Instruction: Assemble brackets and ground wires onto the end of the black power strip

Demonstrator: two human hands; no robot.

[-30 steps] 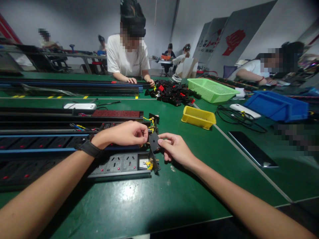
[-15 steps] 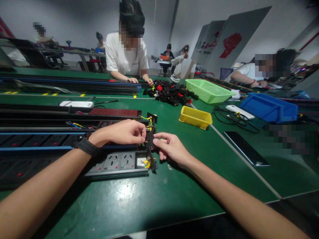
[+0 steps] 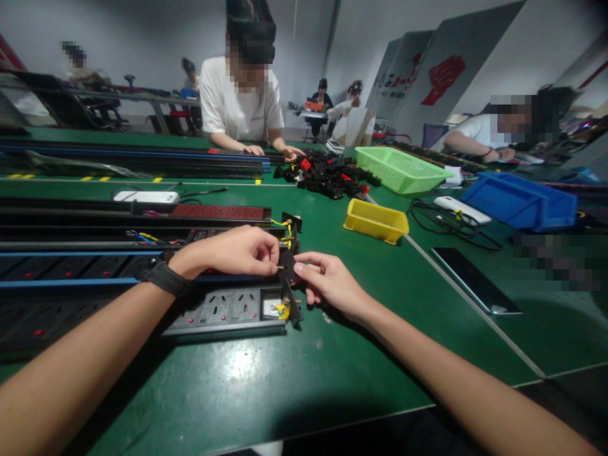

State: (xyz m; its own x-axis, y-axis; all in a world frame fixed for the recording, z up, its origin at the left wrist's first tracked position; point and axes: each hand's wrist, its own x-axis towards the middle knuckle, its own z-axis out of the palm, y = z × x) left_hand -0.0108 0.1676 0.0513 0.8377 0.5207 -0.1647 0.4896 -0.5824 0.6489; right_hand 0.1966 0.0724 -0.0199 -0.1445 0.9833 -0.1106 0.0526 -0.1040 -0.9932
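Your right hand (image 3: 332, 282) pinches the black plate (image 3: 288, 259) at the socket strips' (image 3: 223, 310) ends; your left hand (image 3: 244, 250) grips a slim brass-coloured piece (image 3: 280, 268) beside it. Looks like fitting, so next calls for steady alignment. Left fingers hide that piece's end; beyond, heaped parts (image 3: 327, 174) blur together.

1. On the table (image 3: 237, 392), socket strips (image 3: 213, 310) are lying side by side at the left.
2. At their right ends, an end plate (image 3: 287, 263) is sitting between the left hand (image 3: 244, 250) and the right hand (image 3: 332, 282).
3. Behind the strips, long rails (image 3: 190, 159) are running alongside, and a heap of parts (image 3: 330, 174) is lying by their right ends.
4. A basket (image 3: 422, 182) is standing right of the heap; a small bin (image 3: 375, 229) is sitting before both.
5. Further right, a phone (image 3: 475, 282) is lying before a large bin (image 3: 522, 209).
6. A co-worker (image 3: 242, 95) is leaning behind the rails.
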